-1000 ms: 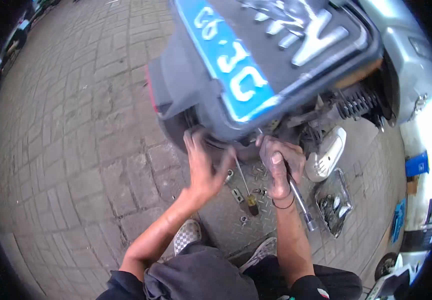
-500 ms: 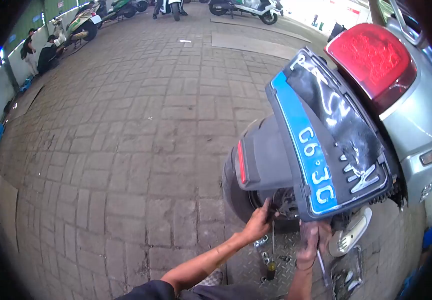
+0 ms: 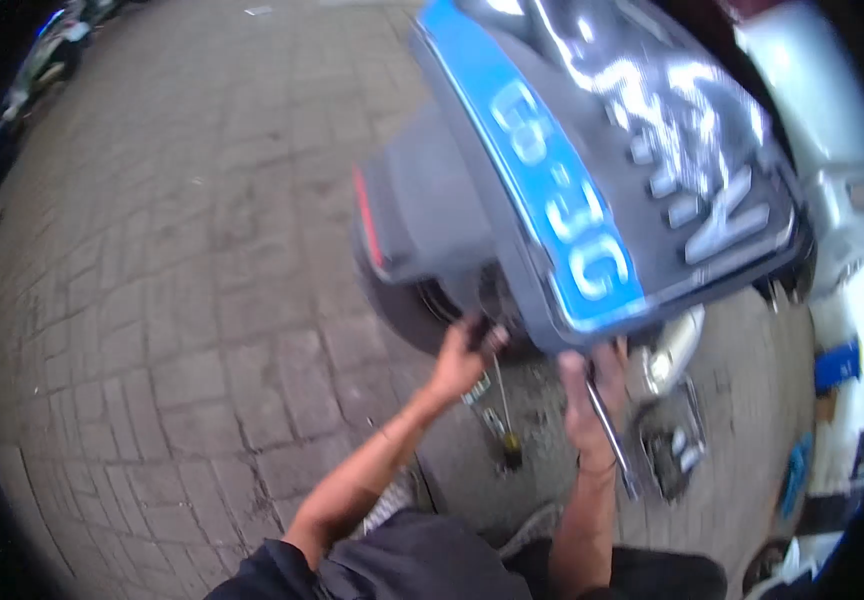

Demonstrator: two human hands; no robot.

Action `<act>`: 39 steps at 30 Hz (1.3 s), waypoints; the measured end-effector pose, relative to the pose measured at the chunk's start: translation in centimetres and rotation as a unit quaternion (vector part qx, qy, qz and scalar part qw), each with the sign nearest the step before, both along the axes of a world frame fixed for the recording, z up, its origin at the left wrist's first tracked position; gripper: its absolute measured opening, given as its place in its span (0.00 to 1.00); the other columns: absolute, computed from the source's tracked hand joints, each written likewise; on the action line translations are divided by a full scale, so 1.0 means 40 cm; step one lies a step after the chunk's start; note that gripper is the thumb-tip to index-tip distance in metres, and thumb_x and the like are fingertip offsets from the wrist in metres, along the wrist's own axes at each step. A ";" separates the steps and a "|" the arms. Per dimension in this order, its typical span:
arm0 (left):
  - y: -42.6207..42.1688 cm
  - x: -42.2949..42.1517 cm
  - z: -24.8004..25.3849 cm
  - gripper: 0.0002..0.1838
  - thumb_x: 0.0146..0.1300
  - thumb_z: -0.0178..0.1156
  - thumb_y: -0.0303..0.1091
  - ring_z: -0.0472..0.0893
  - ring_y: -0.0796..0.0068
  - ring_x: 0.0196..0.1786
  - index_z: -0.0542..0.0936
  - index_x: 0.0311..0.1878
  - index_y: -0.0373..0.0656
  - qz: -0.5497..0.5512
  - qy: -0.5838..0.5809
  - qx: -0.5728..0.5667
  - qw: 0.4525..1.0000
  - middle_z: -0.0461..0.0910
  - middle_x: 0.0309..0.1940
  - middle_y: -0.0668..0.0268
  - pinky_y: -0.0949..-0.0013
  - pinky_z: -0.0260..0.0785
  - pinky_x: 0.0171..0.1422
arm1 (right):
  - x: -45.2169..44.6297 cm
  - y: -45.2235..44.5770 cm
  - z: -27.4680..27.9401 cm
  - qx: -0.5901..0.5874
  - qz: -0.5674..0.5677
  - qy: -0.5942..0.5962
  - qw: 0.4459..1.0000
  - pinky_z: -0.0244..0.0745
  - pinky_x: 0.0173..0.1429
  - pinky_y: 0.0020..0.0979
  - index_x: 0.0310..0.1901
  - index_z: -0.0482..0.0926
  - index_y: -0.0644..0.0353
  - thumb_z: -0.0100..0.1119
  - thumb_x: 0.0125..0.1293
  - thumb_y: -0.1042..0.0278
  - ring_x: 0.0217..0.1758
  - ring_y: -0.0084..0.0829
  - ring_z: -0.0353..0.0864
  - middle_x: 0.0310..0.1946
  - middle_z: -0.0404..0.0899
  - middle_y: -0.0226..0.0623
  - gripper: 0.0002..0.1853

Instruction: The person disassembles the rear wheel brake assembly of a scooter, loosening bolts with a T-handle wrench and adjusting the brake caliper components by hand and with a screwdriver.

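The rear of a scooter fills the upper right, its blue and black number plate (image 3: 572,230) closest to me. My left hand (image 3: 462,355) is at the rear wheel (image 3: 402,310), below the grey mudguard (image 3: 432,200). Its fingers are bent together, and whatever they hold is hidden. Under the plate's lower edge, my right hand (image 3: 592,395) closes around a slim silver wrench (image 3: 614,440) that slants downward. Its fingertips are blurred and partly covered by the plate. Between my hands is a screwdriver (image 3: 510,442) with a yellowish handle, its shaft pointing toward the wheel.
Small metal parts (image 3: 476,388) lie near the screwdriver. A tray (image 3: 642,455) holding loose pieces sits right of my right hand, below the pale exhaust cover (image 3: 674,352). Brick paving (image 3: 202,300) spreads to the left. A blue box (image 3: 836,366) stands at the far right.
My view has tilted down and shifted, so the scooter appears larger and higher. Both hands remain by the wheel and under the plate. More of the silver wrench shows below my right hand.
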State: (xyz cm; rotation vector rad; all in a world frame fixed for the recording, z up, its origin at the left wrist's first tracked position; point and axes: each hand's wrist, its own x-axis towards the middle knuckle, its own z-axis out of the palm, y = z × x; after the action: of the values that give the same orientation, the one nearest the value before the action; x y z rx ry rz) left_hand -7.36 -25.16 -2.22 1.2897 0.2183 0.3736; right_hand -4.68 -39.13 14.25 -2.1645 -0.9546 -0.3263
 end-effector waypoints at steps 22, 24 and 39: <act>-0.040 -0.010 0.061 0.16 0.66 0.64 0.29 0.81 0.70 0.32 0.76 0.54 0.35 0.208 0.019 0.095 0.973 0.83 0.33 0.56 0.64 0.73 0.36 | 0.040 -0.203 0.300 -0.027 -0.169 0.380 0.909 0.52 0.21 0.21 0.68 0.70 0.63 0.51 0.76 0.64 0.21 0.13 0.61 0.25 0.69 0.23 0.22; -0.034 -0.006 0.089 0.12 0.67 0.64 0.33 0.82 0.63 0.28 0.79 0.49 0.37 0.184 0.043 0.158 0.969 0.82 0.28 0.53 0.60 0.73 0.34 | 0.045 -0.225 0.295 -0.077 -0.114 0.364 0.921 0.45 0.19 0.18 0.71 0.67 0.63 0.52 0.76 0.61 0.18 0.10 0.54 0.20 0.60 0.17 0.26; -0.055 0.050 0.019 0.11 0.67 0.63 0.34 0.74 0.41 0.27 0.75 0.37 0.35 0.178 0.024 0.118 0.977 0.75 0.22 0.47 0.56 0.67 0.33 | 0.107 -0.145 0.274 -0.138 -0.079 0.286 0.945 0.68 0.43 0.21 0.61 0.75 0.70 0.54 0.74 0.73 0.38 0.15 0.69 0.42 0.79 0.29 0.17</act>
State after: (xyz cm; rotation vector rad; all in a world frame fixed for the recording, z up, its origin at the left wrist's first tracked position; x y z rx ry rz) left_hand -5.35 -27.36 -1.45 1.4974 0.4606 0.6898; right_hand -0.40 -44.93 25.20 -2.3905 -0.5171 0.3750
